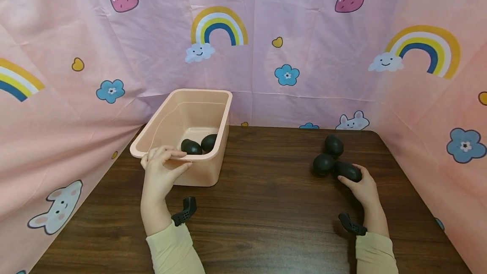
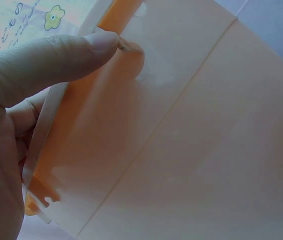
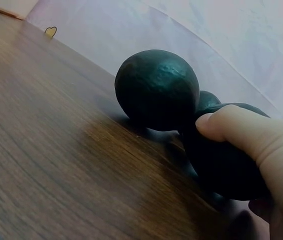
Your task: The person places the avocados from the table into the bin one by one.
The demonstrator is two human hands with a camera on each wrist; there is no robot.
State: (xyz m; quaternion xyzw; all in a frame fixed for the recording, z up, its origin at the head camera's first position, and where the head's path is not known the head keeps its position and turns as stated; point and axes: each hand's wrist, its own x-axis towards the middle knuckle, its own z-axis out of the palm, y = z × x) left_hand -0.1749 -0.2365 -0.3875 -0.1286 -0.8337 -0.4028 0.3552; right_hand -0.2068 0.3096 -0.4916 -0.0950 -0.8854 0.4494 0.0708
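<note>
Gripping the nearest avocado (image 1: 348, 171) with right hand (image 1: 363, 188), right of the peach bin (image 1: 213, 96), touching two more avocados (image 1: 323, 164). Pinching the bin's near rim with left hand (image 1: 160, 171). Risking nudging touching neighbours into rolling on lifting.

Smooth, semi-matt plastic bin (image 1: 213, 96); dark wood-grain table (image 1: 266, 206) with slight sheen; dull, finely pebbled avocados (image 1: 324, 164); creased cloth backdrop (image 1: 304, 12).

Bare tabletop (image 1: 266, 206) between bin (image 1: 218, 138) and avocados (image 1: 329, 157)
</note>
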